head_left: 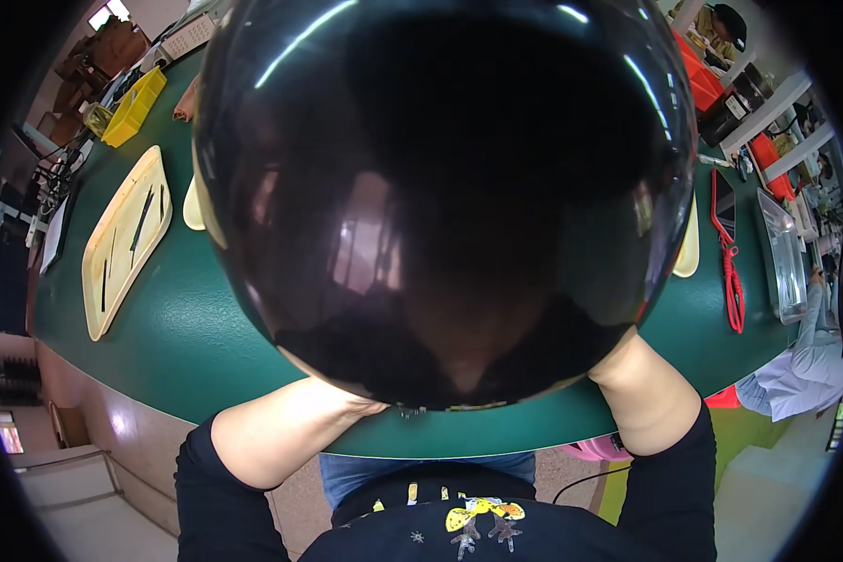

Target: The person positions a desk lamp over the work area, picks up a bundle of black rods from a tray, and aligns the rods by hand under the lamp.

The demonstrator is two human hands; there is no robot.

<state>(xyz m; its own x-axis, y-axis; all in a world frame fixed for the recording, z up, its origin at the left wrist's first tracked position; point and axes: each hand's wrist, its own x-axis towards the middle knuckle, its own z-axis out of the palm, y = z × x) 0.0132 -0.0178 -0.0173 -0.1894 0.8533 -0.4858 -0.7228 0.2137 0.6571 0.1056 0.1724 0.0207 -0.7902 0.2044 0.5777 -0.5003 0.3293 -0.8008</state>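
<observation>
A large, glossy black round thing [459, 206], its exact kind unclear, fills the middle of the head view and reflects lights and a person's outline. My left hand [351, 401] reaches behind its lower left edge, with only the wrist and heel of the hand showing. On the other side, my right hand [616, 359] also goes behind it at the lower right. Fingers of both hands are hidden, so I cannot tell what they hold or touch. Pale edges of a tray-like thing [688, 248] stick out behind the black shape.
On the green table [187, 309], a cream tray [98, 314] at left bears several thin dark strips. Beyond it stands a yellow bin [134, 106]. To the right lie a phone [723, 201] with a red strap [733, 290] and a clear tray [785, 262]. Another person's sleeve [808, 342] shows far right.
</observation>
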